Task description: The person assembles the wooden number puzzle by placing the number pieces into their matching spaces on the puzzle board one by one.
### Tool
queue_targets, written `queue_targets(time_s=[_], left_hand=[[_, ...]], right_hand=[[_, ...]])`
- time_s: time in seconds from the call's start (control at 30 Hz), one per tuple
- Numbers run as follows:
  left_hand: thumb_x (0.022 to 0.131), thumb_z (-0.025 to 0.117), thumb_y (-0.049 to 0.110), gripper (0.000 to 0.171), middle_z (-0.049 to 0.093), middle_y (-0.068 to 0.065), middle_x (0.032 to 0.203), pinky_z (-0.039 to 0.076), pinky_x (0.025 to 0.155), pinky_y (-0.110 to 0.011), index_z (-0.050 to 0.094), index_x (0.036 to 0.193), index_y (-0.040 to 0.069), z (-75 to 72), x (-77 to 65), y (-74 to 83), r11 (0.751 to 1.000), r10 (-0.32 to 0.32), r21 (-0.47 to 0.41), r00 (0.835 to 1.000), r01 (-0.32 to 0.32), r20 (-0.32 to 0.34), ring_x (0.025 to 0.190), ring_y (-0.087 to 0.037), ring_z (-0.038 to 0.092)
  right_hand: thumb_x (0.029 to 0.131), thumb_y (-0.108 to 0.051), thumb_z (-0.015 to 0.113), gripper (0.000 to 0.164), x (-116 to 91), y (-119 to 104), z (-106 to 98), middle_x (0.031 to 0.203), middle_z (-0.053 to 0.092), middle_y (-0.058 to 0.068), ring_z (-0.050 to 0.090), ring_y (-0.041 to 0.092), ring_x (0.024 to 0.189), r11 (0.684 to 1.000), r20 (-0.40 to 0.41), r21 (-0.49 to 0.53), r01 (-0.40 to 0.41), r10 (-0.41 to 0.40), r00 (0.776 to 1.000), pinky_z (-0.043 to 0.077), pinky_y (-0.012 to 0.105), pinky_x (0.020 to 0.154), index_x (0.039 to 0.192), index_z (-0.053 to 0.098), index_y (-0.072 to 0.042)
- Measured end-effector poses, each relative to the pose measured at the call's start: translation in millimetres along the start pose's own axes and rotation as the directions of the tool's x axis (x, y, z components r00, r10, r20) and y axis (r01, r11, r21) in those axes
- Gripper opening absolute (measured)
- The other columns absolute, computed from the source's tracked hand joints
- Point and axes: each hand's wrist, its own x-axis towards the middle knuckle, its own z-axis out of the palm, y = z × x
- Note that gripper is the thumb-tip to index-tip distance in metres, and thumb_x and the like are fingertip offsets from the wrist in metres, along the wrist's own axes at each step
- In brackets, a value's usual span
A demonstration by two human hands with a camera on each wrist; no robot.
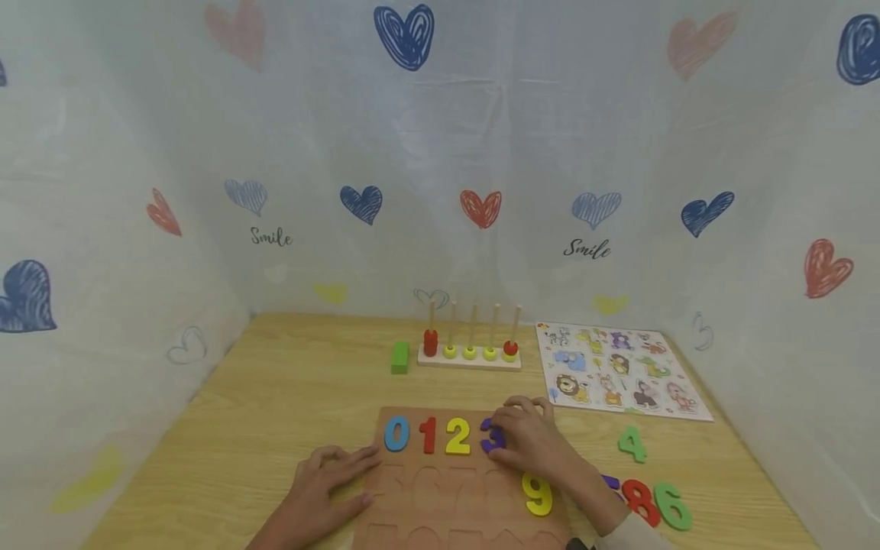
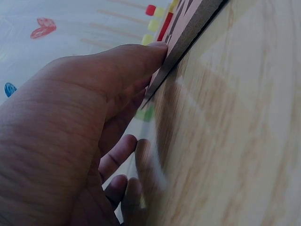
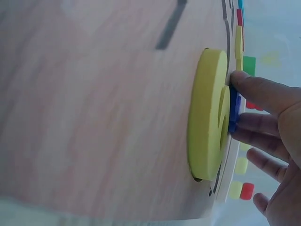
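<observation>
My right hand [image 1: 532, 439] pinches a purple number 3 [image 3: 233, 106] between thumb and fingers, at the right end of the top row of a brown wooden number board [image 1: 454, 521]. Left of it in that row lie a blue 0 [image 1: 389, 434], a red 1 [image 1: 429, 437] and a yellow 2 [image 1: 459, 441]. A yellow 9 [image 3: 202, 122] lies on the board nearer me, close under the right wrist. With fingers extended, my left hand [image 1: 319, 489] rests against the board's left edge. Its thumb [image 2: 141, 59] touches that edge in the left wrist view.
Right of the board lie a green 4 [image 1: 632, 449], a red 8 [image 1: 635, 500], a green 6 [image 1: 663, 500] and a purple piece [image 1: 610, 482] partly behind the forearm. Behind stand a green block [image 1: 400, 357] and a peg stand [image 1: 470, 363] with beads. An animal puzzle [image 1: 629, 409] lies back right.
</observation>
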Motion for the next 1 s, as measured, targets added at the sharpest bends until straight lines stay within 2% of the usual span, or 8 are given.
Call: queue_targets(time_s=[0.17,0.3,0.47,0.63,0.83,1.0], left_hand=[[0.093,0.063,0.055,0.049,0.05,0.018,0.147,0.027,0.09,-0.054,0.059,0.139,0.039,3.4,4.1,1.7,1.0,0.007,-0.019,1.0,-0.007,0.015,0.118,-0.016,0.036],[0.093,0.063,0.056,0.049,0.05,0.019,0.147,0.028,0.091,-0.057,0.059,0.139,0.039,1.8,2.3,2.9,1.0,0.006,0.01,1.0,-0.006,0.005,0.118,-0.017,0.039],[0.093,0.062,0.057,0.05,0.049,0.017,0.148,0.03,0.09,-0.056,0.058,0.14,0.039,-2.3,-1.5,3.0,0.999,-0.007,0.049,1.0,0.005,0.027,0.113,-0.014,0.041],[0.093,0.062,0.056,0.05,0.05,0.017,0.147,0.028,0.091,-0.057,0.058,0.139,0.04,-4.2,-1.1,4.3,1.0,-0.006,0.02,0.999,0.005,0.031,0.116,-0.017,0.04],[0.092,0.064,0.055,0.049,0.051,0.017,0.146,0.03,0.088,-0.052,0.06,0.139,0.039,-4.5,0.2,3.1,0.999,0.002,0.047,1.0,-0.003,0.009,0.114,-0.015,0.041],[0.091,0.067,0.054,0.05,0.053,0.016,0.145,0.029,0.088,-0.051,0.061,0.138,0.038,-2.9,-0.6,3.2,0.999,-0.006,0.043,1.0,0.006,0.0,0.112,-0.014,0.04]], right_hand=[[0.077,-0.042,0.086,0.039,-4,3,-2,0.108,0.07,-0.005,0.049,0.026,0.119,1.0,0.001,-0.023,-0.02,0.02,1.0,0.024,0.06,0.096,0.106,0.075,-0.018],[0.08,-0.041,0.083,0.038,-5,2,-5,0.11,0.07,-0.005,0.047,0.026,0.122,1.0,-0.001,-0.006,-0.004,0.004,1.0,0.023,0.06,0.098,0.109,0.074,-0.018],[0.084,-0.04,0.08,0.035,-14,3,-10,0.112,0.07,-0.006,0.046,0.025,0.124,1.0,-0.004,0.018,-0.005,0.005,1.0,0.021,0.059,0.099,0.111,0.073,-0.018],[0.085,-0.038,0.079,0.028,-33,14,-17,0.111,0.07,-0.008,0.048,0.023,0.123,1.0,-0.048,-0.016,-0.012,0.011,0.999,0.022,0.059,0.098,0.107,0.075,-0.02],[0.083,-0.039,0.081,0.032,-55,30,-24,0.113,0.069,-0.006,0.049,0.027,0.124,0.998,-0.054,-0.022,-0.052,0.051,0.997,0.023,0.061,0.099,0.109,0.074,-0.02],[0.082,-0.035,0.083,0.034,-74,44,-30,0.111,0.069,-0.003,0.051,0.03,0.12,0.998,-0.098,-0.039,-0.04,0.036,0.995,0.025,0.061,0.096,0.109,0.072,-0.017]])
